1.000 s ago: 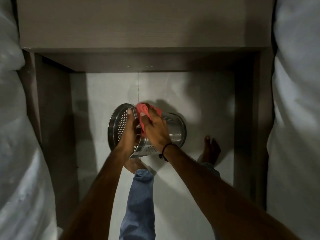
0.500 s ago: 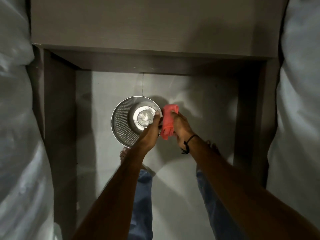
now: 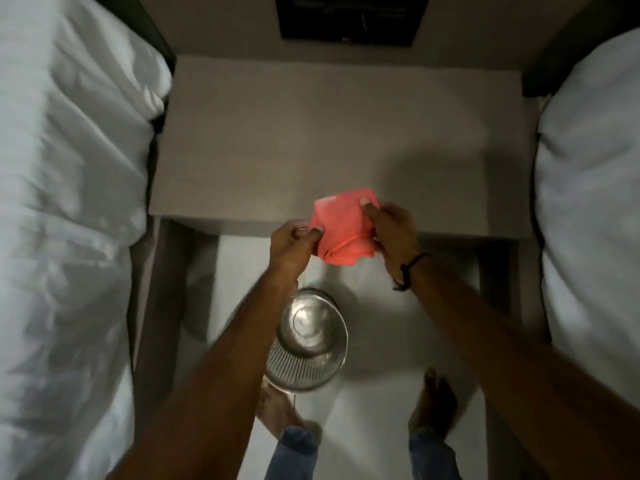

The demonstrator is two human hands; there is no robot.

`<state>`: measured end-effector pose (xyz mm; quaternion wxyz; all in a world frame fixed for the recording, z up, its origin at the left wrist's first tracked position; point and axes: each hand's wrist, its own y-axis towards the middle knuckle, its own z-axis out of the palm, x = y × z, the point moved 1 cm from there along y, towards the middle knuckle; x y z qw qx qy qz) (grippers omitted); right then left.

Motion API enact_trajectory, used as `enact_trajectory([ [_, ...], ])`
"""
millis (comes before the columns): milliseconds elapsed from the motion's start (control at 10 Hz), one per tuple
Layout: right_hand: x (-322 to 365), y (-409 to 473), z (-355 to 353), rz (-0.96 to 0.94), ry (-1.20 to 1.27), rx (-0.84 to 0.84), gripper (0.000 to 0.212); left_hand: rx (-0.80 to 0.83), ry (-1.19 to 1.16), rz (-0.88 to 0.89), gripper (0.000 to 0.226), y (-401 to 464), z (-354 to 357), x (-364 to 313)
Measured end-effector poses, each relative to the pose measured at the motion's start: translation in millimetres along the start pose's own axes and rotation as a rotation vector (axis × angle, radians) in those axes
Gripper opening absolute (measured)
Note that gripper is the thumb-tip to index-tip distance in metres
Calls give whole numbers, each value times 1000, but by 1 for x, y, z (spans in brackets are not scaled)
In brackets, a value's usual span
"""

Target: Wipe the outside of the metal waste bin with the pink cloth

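Note:
The metal waste bin [image 3: 308, 341] stands upright on the white floor between my feet, its open top facing up and its perforated wall showing at the near side. No hand touches it. The pink cloth [image 3: 341, 225] is held up in the air above the front edge of the bedside table. My left hand [image 3: 292, 245] pinches the cloth's left edge. My right hand [image 3: 389, 233] grips its right side, thumb on top. A dark band sits on my right wrist.
A grey bedside table [image 3: 339, 140] fills the middle, with a dark panel [image 3: 351, 19] on the wall behind it. White bedding lies at the left [image 3: 65, 202] and at the right [image 3: 588, 202]. My bare feet [image 3: 436, 396] and jeans cuffs are at the bottom.
The bin went from lying on its side under the cloth to standing upright on the floor. My left hand let go of the rim, and both hands lifted the cloth up and spread it.

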<state>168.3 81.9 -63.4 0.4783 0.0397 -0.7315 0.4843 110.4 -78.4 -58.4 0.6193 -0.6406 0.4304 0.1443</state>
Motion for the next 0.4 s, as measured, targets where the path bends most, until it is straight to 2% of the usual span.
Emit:
enact_trajectory([
  [100,31,47,19,-107,-139,-56,27,-64,127,58,33,49,2,-33],
  [200,36,89,34,-143,-254,-6,24,-98,224,90,30,89,2,-45],
  [300,36,104,38,-162,-405,8,6,-84,352,117,24,100,-2,-53],
  [400,47,88,33,-227,-473,-142,41,-58,464,131,27,94,-13,-61],
])
